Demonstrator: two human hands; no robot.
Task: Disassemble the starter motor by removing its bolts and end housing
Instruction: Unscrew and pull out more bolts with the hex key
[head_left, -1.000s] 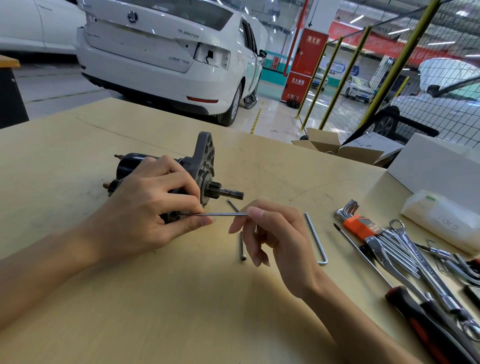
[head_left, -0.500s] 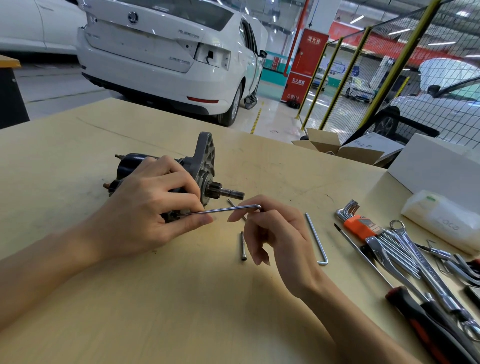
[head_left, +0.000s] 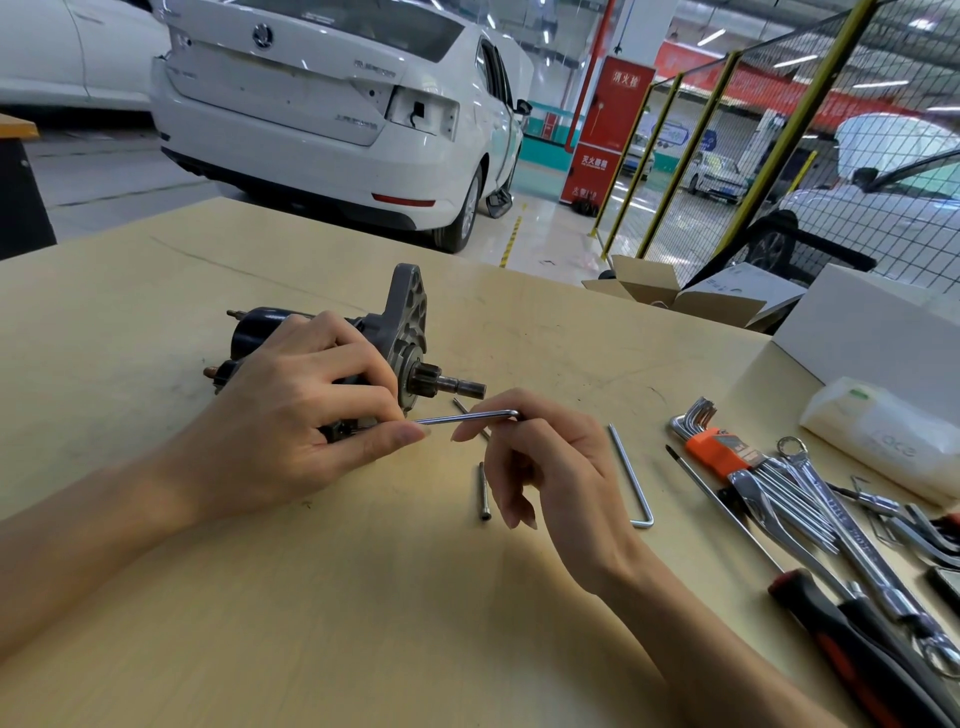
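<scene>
Starter motor (head_left: 395, 338) lies on its side on the wooden table (head_left: 311, 597), left of centre, pinion shaft pointing right, grey end housing (head_left: 408, 312) standing up at that end. Left hand (head_left: 291, 415) wraps over the motor body from the near side, fingers curled round it, thumb tip lying along the lower edge near the housing.

Right hand (head_left: 545, 467) pinches the bent end of a hex key (head_left: 467, 417) between thumb and forefinger; other three fingers hang loosely curled toward the table. Key's long arm runs left, roughly level, to the lower housing edge just by the left thumb. Tip is hidden there; probably seated in a bolt head, cannot confirm.

One long bolt (head_left: 483, 491) lies loose on the table under the right hand. A second one (head_left: 470, 415) lies partly hidden behind the key. Larger hex key (head_left: 631, 475) lies just right of the right hand. Hex key set (head_left: 717, 452) in an orange holder, and spanners (head_left: 831, 514), lie farther right.
</scene>
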